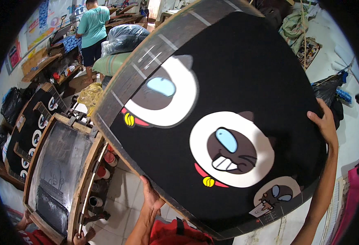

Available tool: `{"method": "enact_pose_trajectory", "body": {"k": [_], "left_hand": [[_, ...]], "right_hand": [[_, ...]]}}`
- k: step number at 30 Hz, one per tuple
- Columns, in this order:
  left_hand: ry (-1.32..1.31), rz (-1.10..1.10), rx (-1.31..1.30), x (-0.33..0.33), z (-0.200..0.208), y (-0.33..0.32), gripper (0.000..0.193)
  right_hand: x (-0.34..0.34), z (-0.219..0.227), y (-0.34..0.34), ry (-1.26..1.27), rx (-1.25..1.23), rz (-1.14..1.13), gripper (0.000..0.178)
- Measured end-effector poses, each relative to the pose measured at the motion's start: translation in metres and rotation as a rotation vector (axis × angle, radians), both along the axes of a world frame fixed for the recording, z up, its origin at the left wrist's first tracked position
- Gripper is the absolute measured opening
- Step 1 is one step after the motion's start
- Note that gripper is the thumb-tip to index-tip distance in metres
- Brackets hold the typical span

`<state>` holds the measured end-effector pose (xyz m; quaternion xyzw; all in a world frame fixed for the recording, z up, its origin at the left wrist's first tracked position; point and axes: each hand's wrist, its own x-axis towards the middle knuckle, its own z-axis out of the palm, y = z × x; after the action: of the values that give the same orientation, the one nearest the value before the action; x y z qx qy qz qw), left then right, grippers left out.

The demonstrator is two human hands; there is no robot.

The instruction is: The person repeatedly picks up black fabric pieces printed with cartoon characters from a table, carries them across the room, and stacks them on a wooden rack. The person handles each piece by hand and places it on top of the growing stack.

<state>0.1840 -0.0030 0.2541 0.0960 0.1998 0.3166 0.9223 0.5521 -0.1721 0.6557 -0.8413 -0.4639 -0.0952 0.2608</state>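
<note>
A large dark board (157,47) with a wooden edge fills the middle and right of the view, tilted up in front of me. Black fabric (253,73) lies flat over it, printed with white and brown cartoon cat faces (233,180), with red collars and yellow bells. My left hand (151,197) grips the board's lower left edge, its fingers partly hidden beneath. At the right edge, my right hand (324,124) is closed round the board with the thumb on the front and the other fingers mostly behind.
At left stands a wooden screen-printing frame (78,192), with another person's hand (79,238) by its lower end. Paint pots (102,172) stand beside it. More printed black boards (18,143) lie farther left. A person in a teal shirt (93,22) stands at the back near stuffed bags (124,37).
</note>
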Motion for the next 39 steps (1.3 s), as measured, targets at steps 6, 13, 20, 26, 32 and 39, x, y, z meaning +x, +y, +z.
{"method": "enact_pose_trajectory", "body": {"k": [6,13,20,26,32,39], "left_hand": [[0.091,-0.076,0.055,0.014,0.052,0.019,0.102],[0.163,-0.147,0.131,0.033,0.067,0.032,0.102],[0.204,-0.217,0.125,0.044,0.071,0.044,0.106],[0.17,-0.231,0.142,0.046,0.071,0.05,0.101],[0.186,-0.232,0.188,0.047,0.069,0.051,0.103],[0.176,-0.22,0.192,0.05,0.067,0.047,0.097]], "right_hand": [[0.043,0.009,-0.009,0.491,0.134,0.109,0.041],[0.064,-0.012,-0.052,0.521,0.219,0.074,0.04],[0.067,-0.018,-0.07,0.462,0.275,-0.011,0.043],[0.061,-0.013,-0.072,0.444,0.272,-0.059,0.042],[0.06,-0.015,-0.074,0.464,0.294,-0.059,0.046],[0.059,-0.025,-0.078,0.503,0.336,-0.037,0.044]]}}
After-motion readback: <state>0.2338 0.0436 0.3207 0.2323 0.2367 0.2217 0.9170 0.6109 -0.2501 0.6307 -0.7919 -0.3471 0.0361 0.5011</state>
